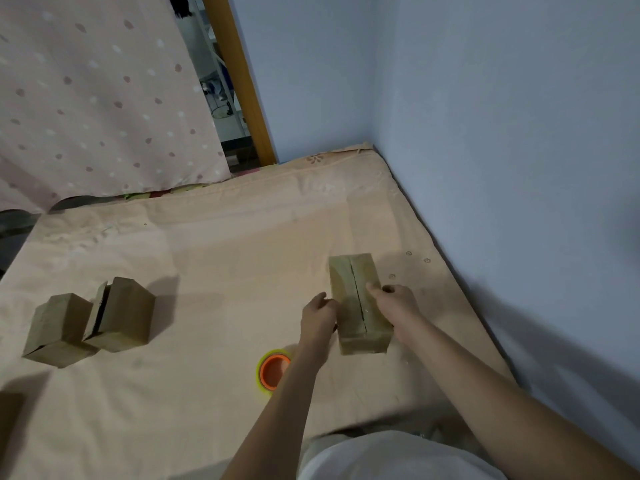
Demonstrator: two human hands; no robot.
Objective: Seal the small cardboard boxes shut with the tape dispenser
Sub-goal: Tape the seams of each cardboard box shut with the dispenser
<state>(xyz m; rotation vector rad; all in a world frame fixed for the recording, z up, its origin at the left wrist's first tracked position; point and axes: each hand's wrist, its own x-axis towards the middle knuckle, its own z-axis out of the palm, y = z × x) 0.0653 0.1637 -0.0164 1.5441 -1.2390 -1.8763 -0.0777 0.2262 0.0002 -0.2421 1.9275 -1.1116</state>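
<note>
A small cardboard box [356, 299] lies on the peach sheet [225, 271] at right of centre, its top flaps closed with a dark seam running lengthwise. My left hand [318, 317] holds its left side. My right hand [398, 306] holds its right side, thumb on the top flap. A roll of tape with an orange core [272, 372] rests on the sheet just below my left hand, partly hidden by my forearm. Two more cardboard boxes stand at far left: one closed box [59, 329] and one box with a gaping flap [121, 315].
A blue wall [502, 150] runs along the bed's right edge and meets the far corner. A dotted pink curtain [97, 98] hangs at the back left beside a wooden post [239, 77]. The mattress edge drops off at left.
</note>
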